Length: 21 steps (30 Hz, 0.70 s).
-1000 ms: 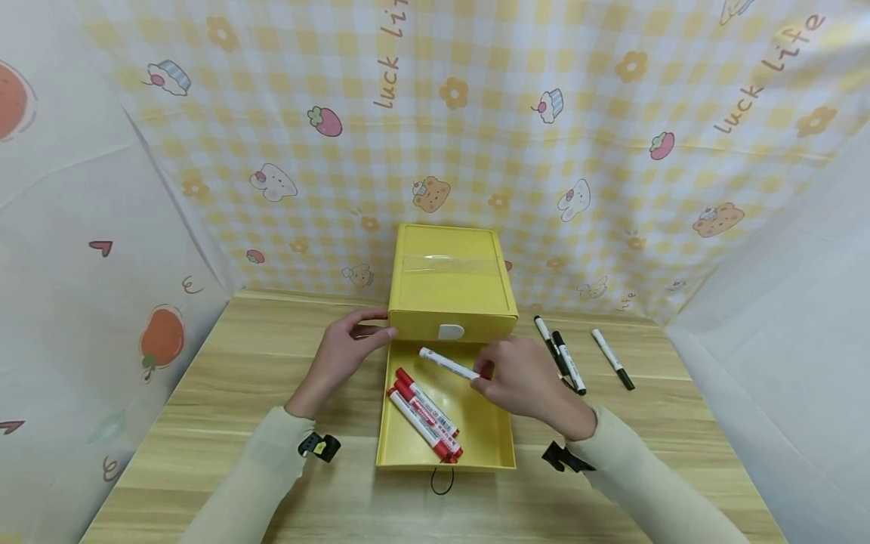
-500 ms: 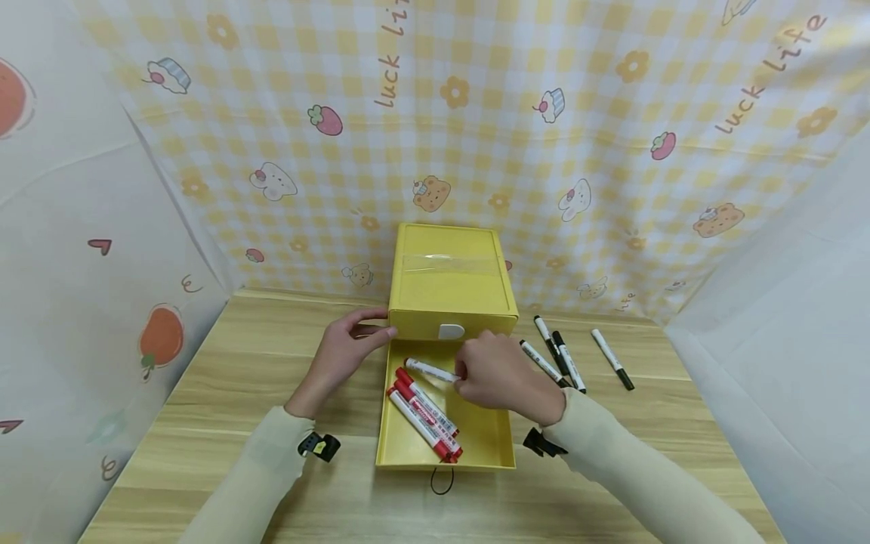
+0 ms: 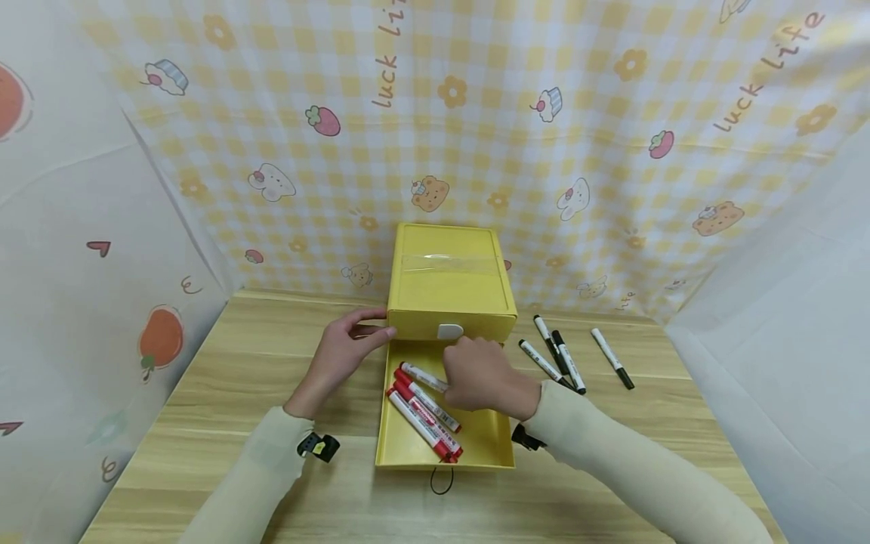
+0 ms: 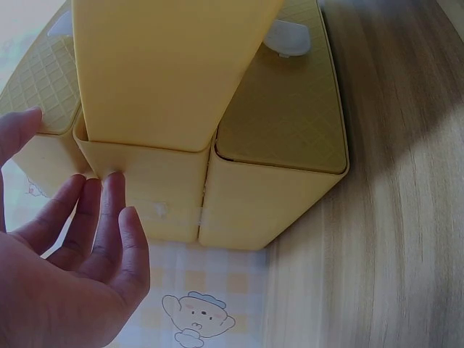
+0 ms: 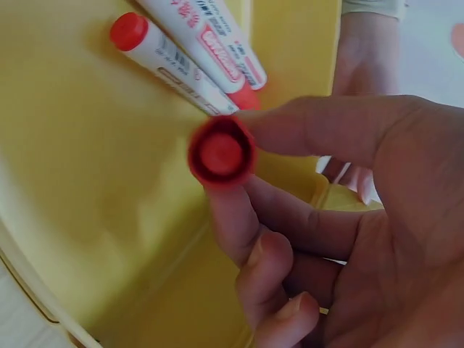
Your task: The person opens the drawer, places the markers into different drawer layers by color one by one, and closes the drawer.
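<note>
My right hand (image 3: 481, 378) is over the pulled-out drawer (image 3: 485, 446) of a yellow box (image 3: 448, 279), pinching a white marker (image 3: 424, 377). The right wrist view shows the marker's red end (image 5: 221, 150) between thumb and fingers of the right hand (image 5: 326, 196). Left of it in the drawer lie red-and-white markers (image 3: 416, 421), side by side at a slant. My left hand (image 3: 340, 351) rests at the box's left front edge. The left wrist view has the left hand (image 4: 80, 268) with fingers extended, touching the yellow box (image 4: 145, 181) beside the drawer.
Right of the box, black-and-white markers (image 3: 569, 363) lie on the wooden table (image 3: 306, 483), with one marker (image 3: 612, 358) apart farther right. A black loop (image 3: 442, 483) hangs from the drawer's front. Patterned cloth (image 3: 476, 151) stands behind the box.
The right hand has moved left over the drawer with the marker, bringing it close beside the other red markers. The left hand has stayed at the box's edge.
</note>
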Motion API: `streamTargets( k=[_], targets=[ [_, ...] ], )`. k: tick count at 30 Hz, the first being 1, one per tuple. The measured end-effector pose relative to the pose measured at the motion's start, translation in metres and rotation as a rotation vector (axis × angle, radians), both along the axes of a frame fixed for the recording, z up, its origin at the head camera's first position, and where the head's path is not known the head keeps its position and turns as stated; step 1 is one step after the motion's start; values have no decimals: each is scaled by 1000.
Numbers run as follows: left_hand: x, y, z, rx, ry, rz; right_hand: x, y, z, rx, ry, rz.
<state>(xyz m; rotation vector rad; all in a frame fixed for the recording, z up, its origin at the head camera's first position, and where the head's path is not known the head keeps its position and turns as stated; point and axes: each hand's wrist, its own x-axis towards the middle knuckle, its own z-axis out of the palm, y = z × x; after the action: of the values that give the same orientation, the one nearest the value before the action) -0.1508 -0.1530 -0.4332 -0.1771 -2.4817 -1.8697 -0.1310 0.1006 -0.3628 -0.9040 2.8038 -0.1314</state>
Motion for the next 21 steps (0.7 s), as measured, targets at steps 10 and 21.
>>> streamTargets(
  k=[10,21],
  targets=[
    [0,0,-1,18,-17,8,-3,-7,-12,97,-39,-11],
    [0,1,-1,16,-24,6,-3,-8,-17,131,-56,-18]
  ],
)
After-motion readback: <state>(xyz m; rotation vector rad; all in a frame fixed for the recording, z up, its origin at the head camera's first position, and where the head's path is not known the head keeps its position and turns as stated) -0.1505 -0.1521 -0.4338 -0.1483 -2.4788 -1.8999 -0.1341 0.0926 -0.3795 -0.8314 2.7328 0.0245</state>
